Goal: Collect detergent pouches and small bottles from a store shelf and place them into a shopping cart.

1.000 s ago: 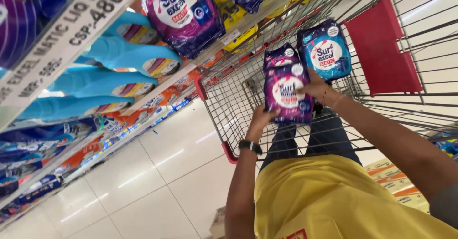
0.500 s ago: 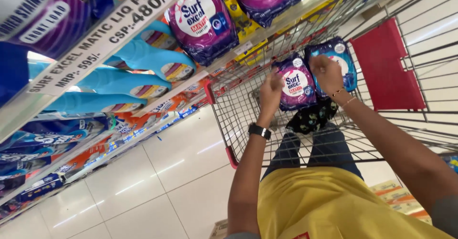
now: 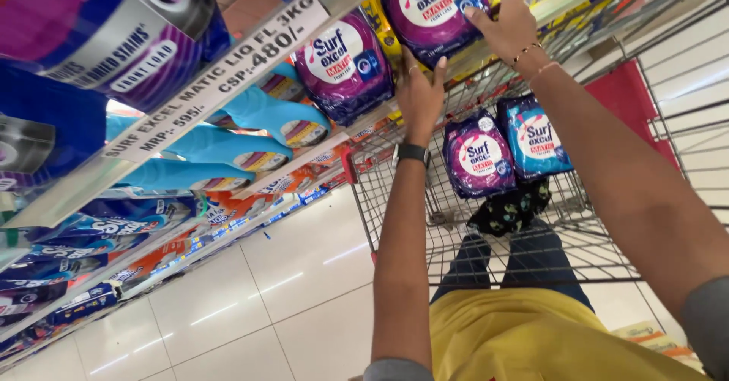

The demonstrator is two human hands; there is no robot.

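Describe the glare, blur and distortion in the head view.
Head view: strongly tilted, wide-angle, shelf lines splaying; streaks of ceiling-light glare on the glossy floor tiles; near pouch top left soft and oversized; both hands, left and right, on the purple pouch, fairly sharp; lighting bright, shadows faint.

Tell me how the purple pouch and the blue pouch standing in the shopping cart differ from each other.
The purple pouch is dark purple, while the blue pouch is bright blue. The purple pouch stands on the shelf side of the cart; the blue pouch stands beside it, nearer the cart's red flap. The purple pouch sits slightly lower in the view than the blue pouch. Both are glossy, upright, similar-sized pouches with round white labels, and neither hand touches them.
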